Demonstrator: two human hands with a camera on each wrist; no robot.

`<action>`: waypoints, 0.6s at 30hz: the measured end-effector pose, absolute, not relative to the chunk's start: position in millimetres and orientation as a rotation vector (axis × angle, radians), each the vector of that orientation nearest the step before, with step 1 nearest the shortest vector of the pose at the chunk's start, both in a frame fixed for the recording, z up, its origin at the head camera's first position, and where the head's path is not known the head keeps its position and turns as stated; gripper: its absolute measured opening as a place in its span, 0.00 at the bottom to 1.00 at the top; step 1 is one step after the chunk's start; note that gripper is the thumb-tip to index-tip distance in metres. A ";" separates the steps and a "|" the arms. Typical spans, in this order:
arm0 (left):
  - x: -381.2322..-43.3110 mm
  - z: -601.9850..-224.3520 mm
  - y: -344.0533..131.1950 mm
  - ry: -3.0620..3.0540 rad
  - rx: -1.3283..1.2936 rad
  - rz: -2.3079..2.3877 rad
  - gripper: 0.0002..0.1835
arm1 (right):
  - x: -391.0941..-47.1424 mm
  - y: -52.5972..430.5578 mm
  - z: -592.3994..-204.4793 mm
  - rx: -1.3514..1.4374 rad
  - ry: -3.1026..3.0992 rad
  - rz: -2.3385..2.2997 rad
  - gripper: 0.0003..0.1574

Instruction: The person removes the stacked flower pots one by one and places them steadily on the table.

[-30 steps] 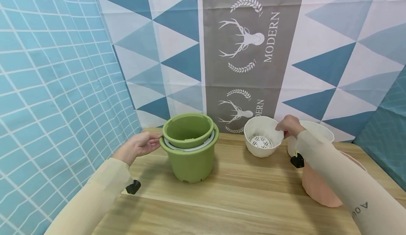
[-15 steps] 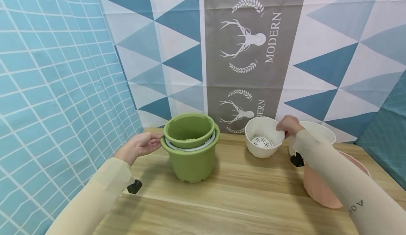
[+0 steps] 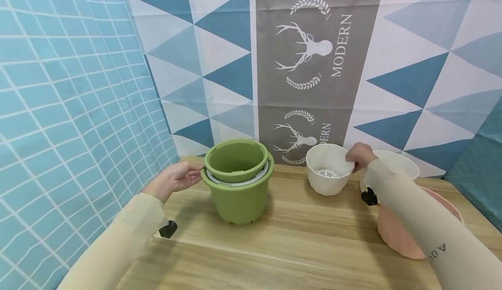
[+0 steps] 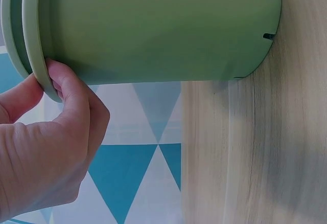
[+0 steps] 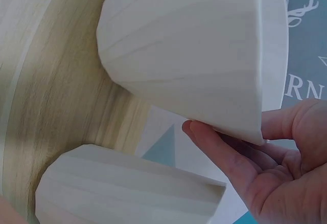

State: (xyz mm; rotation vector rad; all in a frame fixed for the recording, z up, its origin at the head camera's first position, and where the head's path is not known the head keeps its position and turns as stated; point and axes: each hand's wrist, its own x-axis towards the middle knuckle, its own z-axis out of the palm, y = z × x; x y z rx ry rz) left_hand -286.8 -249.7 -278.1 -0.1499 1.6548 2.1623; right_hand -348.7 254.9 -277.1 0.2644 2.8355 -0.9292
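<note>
On the left of the head view stands a large green flower pot (image 3: pixel 241 203), with a smaller green pot (image 3: pixel 235 150) nested inside and a light grey rim (image 3: pixel 251 179) showing between them. My left hand (image 3: pixel 180 177) pinches the outer pot's rim at its left side, thumb and fingers astride it in the left wrist view. Further right, my right hand (image 3: pixel 360 154) grips the rim of a white faceted pot (image 3: pixel 328 184), thumb inside and fingers along the outer wall. Drain holes (image 3: pixel 327 173) show in its base. Nothing is visible inside the white pot.
A second white pot (image 3: pixel 404 163) stands just right of the held one, partly behind my right forearm. Nearer, a pink pot (image 3: pixel 398 237) is also half covered by that arm. The wooden tabletop (image 3: pixel 251 255) ends at a patterned cloth wall; a blue checked sheet (image 3: pixel 70 107) hangs left.
The white pot has tipped more upright in my right hand, so less of its perforated base shows. My left hand keeps its pinch on the green rim. The head view has shifted slightly.
</note>
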 end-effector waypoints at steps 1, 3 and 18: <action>-286.9 -278.5 -249.9 1.656 -0.154 2.163 0.05 | -349.4 255.4 -277.9 0.262 2.835 -0.929 0.21; -286.6 -278.7 -250.0 1.659 -0.153 2.159 0.05 | -349.9 256.2 -278.9 0.257 2.834 -0.920 0.20; -287.7 -277.8 -249.7 1.661 -0.161 2.161 0.04 | -351.7 255.2 -285.3 0.254 2.874 -0.952 0.19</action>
